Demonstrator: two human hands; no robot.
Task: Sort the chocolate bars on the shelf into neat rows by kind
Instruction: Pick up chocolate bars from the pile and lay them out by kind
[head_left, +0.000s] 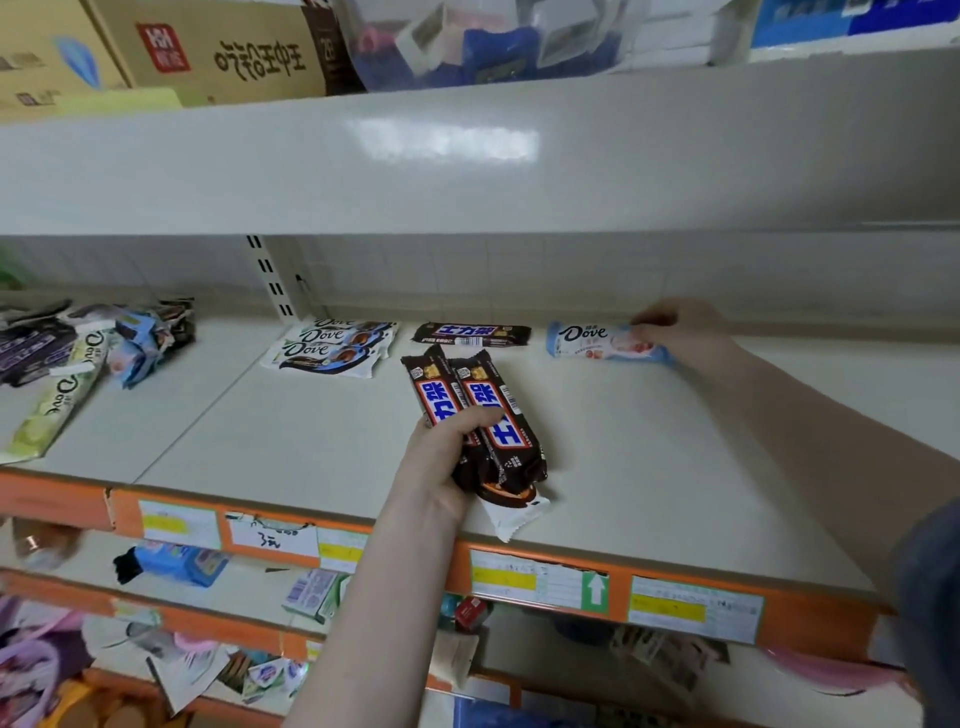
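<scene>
L hand (441, 467) gripped 2 brown bars (478, 410) w/ curled fingers; R hand (675, 327) pinched pale blue Dove bar (597, 340) at shelf (260, 415) back.

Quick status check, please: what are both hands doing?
Left hand grips brown Snickers bars. Right hand pinches pale-blue Dove bar at shelf back. Unsorted heap of bars waits far left.
</scene>
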